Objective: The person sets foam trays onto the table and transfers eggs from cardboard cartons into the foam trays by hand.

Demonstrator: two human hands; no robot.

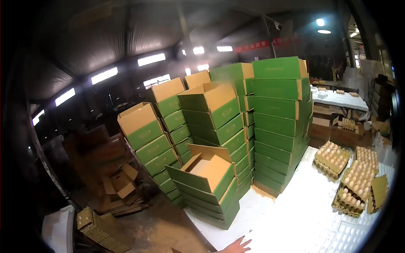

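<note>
Crowding the middle, tall stacks of green boxes (276,116) rise behind a short stack (209,196), with egg trays (357,179) to the right on the white table (274,225). That short stack, its top box (218,168) open, sits near but apart from the left hand (237,246), fingers spread, gripping nothing visible; the right hand is out of view.

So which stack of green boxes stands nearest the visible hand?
The short front stack, on the white surface just beyond the hand; its top sits lower than every other stack's.
</note>
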